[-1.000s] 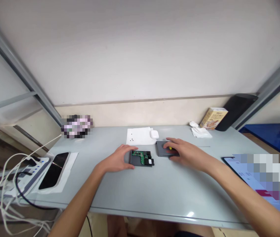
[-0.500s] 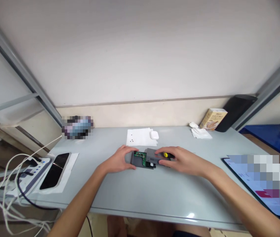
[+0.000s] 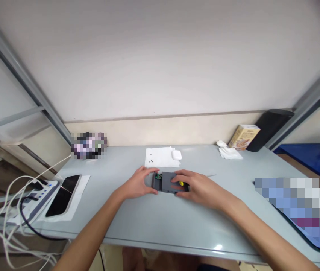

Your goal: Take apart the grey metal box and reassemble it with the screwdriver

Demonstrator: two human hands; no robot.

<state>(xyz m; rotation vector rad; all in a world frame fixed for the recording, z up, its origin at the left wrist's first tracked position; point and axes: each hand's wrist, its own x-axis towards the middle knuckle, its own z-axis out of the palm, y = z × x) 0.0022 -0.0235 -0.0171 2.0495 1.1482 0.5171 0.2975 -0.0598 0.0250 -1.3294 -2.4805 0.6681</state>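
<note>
Left hand (image 3: 136, 184) pinches the base (image 3: 156, 185) by its left end, mid-desk (image 3: 176, 218), just in front of the paper (image 3: 162, 157). Right hand (image 3: 202, 188) grips the cover (image 3: 167, 181) plus a screwdriver (image 3: 181, 183), cover's over most of the base, bit of green board (image 3: 158, 176) peeking out.

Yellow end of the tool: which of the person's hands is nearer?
Right. The right hand has the yellow end between its fingers and thumb; the left hand is apart, leftward, at the dark base's exposed end.
</note>
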